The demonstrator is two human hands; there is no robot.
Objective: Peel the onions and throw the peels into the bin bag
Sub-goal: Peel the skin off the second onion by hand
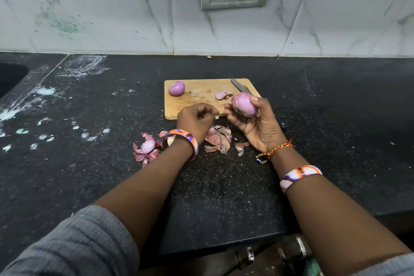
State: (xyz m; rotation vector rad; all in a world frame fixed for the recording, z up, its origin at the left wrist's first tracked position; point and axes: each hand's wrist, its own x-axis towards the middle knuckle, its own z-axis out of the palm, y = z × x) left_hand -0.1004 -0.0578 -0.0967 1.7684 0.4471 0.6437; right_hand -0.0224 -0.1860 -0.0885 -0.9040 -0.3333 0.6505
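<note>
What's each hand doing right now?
Left hand: fingers curled; whether it pinches a peel cannot be told.
Right hand: holds a peeled onion.

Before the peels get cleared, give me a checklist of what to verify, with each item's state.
1. Onion held securely in the right hand: ok.
2. That onion fully peeled: cannot tell, its far side is hidden.
3. Left hand free to gather: cannot tell, its fingers are curled, maybe on a scrap.
4. Loose peels off the counter: not ok, more lie at.
5. Knife clear of the hands, on the cutting board: ok.
6. Bin bag within reach: cannot tell, none in view.
</note>
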